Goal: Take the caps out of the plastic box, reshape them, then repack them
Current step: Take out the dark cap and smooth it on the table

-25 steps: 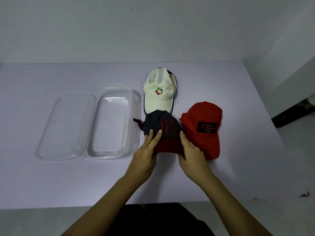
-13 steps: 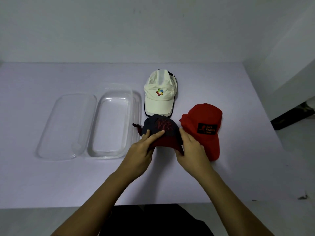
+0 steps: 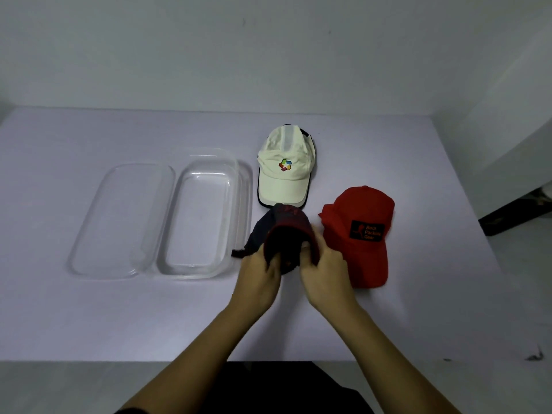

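A navy cap with a dark red brim (image 3: 280, 231) is lifted and tipped back at the table's middle, its underside toward me. My left hand (image 3: 258, 273) grips its left brim edge and my right hand (image 3: 324, 268) grips the right edge, fingers curled under. A cream cap with a coloured logo (image 3: 283, 171) lies flat just behind it. To the right lies a red cap with a black patch (image 3: 360, 231). The clear plastic box (image 3: 206, 213) stands open and empty to the left, its lid (image 3: 122, 216) beside it.
The pale table (image 3: 89, 318) ends at a front edge near my body and a right edge by a white wall. A dark object (image 3: 513, 216) lies on the floor beyond the right edge. A small dark scrap (image 3: 534, 355) lies on the floor at lower right.
Both hands went from resting on the navy cap's crown to gripping its brim. The cap has been tipped up and back, so its brim underside now shows.
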